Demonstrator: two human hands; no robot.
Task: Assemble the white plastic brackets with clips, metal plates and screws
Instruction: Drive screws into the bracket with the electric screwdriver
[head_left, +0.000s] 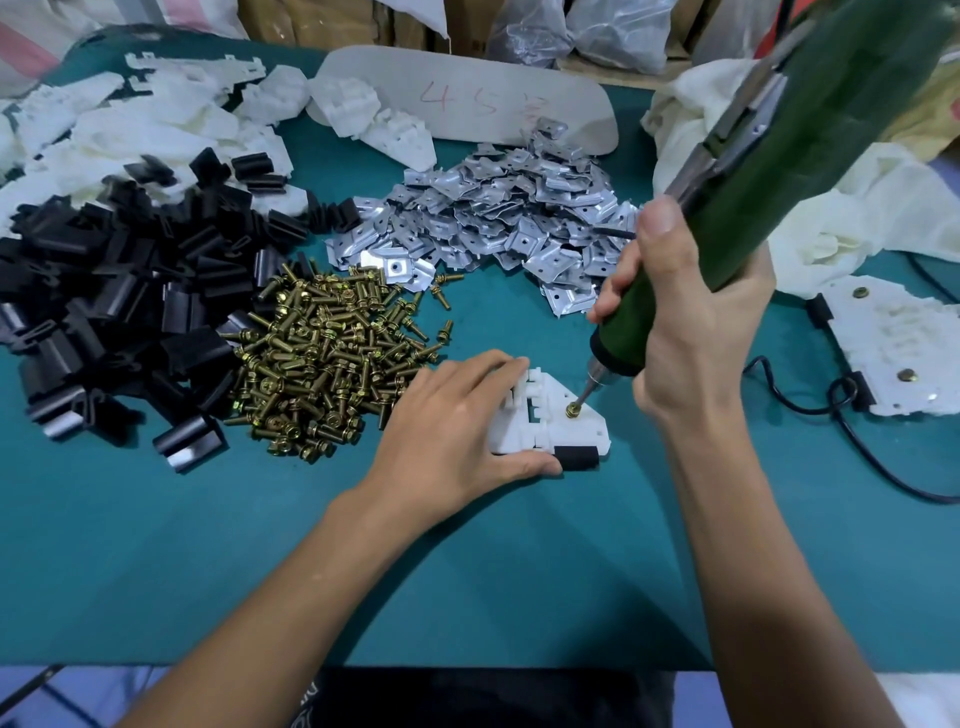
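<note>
A white plastic bracket lies on the teal table in the middle, with a black clip on its near edge. My left hand presses down on the bracket's left side, thumb along its front. My right hand grips a green electric screwdriver, tilted, its bit resting on a brass screw in the bracket. Piles of brass screws, metal plates, black clips and white brackets lie behind.
A finished bracket with clips and screws lies at the right beside a black cable. White cloth or bags sit at the back right. A grey card with red writing leans at the back.
</note>
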